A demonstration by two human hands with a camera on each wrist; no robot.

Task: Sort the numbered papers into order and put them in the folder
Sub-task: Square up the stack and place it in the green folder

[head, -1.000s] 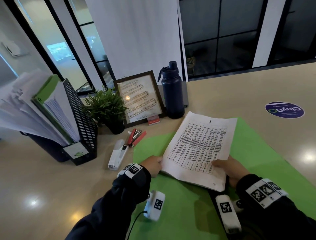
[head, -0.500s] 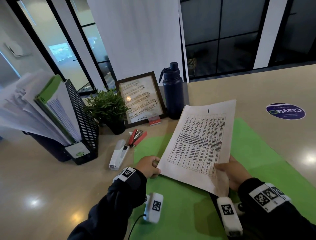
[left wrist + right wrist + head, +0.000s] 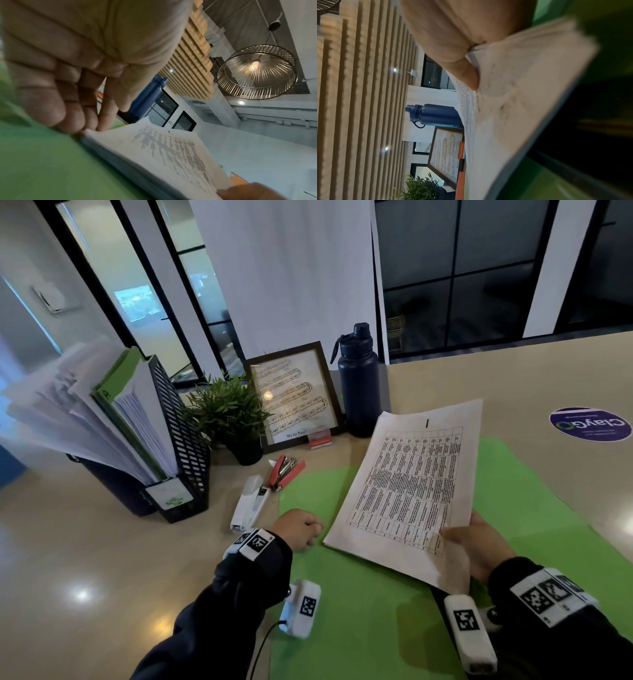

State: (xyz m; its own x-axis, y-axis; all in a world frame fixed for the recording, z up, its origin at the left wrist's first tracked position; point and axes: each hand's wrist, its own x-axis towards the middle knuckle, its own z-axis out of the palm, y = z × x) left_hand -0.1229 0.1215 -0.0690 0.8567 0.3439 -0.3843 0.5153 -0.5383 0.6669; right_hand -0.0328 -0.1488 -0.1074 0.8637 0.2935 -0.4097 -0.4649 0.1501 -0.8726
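**A:** Holding the white stack of printed, table-filled papers [image 3: 411, 491] by its near corner, the right hand [image 3: 479, 546] has its thumb on top and its fingers underneath, pinching the sheets. The far end tilts up, away from that hand, over the open bright green paper folder [image 3: 370, 628] lying flat beneath both wrists.

**B:** And the left hand [image 3: 298, 529]?

**A:** Loosely curled, resting on the folder just left of the stack. In the left wrist view its fingertips [image 3: 75, 121] seem to touch the stack's near left corner, but I can't tell whether they pinch it; in the head view the hand looks just apart from the edge.

**B:** Which step is that, would you say?

**A:** The top sheet bears a single stroke at its far edge, likely page one, so I'd judge sorting finished and the filing step in hand.

**B:** What does the next move call for?

**A:** Lowering the stack flat onto one green leaf, edges squared to the folder, the left hand steadying the side nearest it. Then the other leaf closes over. A one-corner pinch may let the sheets fan out.
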